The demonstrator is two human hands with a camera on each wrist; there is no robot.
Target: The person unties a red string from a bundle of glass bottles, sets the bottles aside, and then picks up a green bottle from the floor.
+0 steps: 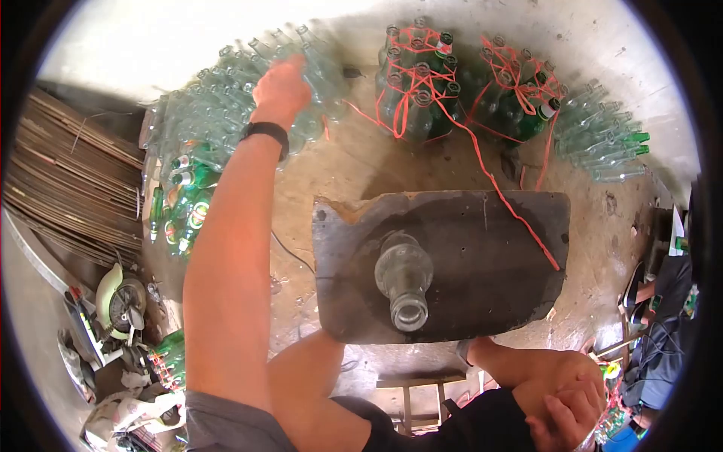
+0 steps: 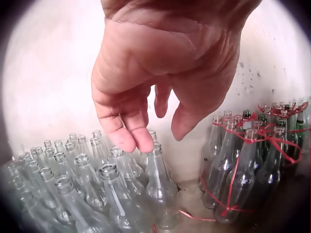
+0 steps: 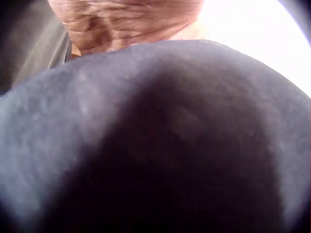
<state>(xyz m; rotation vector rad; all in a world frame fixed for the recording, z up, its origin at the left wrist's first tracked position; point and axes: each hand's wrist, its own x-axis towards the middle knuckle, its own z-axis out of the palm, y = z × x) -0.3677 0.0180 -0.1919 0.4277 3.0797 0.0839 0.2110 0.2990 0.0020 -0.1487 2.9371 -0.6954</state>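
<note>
My left hand (image 2: 160, 73) hangs over a crowd of clear glass bottles, its fingers loosely bent and apart from the thumb, with nothing between them. Two fingertips (image 2: 142, 139) overlap the mouth of a clear bottle (image 2: 161, 189) at the right end of the group. In the head view the same hand (image 1: 282, 90) reaches out to the far left. One clear glass bottle (image 1: 404, 271) stands upright on a dark board (image 1: 497, 286) in front of me. My right hand (image 1: 568, 410) rests on my knee, fingers loosely curled; dark cloth fills most of the right wrist view.
Bundles of bottles (image 1: 418, 83) tied with red string (image 1: 489, 169) stand behind the board. More clear bottles (image 1: 602, 139) lie at the right. Green bottles (image 1: 197, 177) and a stack of brown sheets (image 1: 75, 173) are on the left. A person's dark clothing (image 1: 663, 331) shows at the right edge.
</note>
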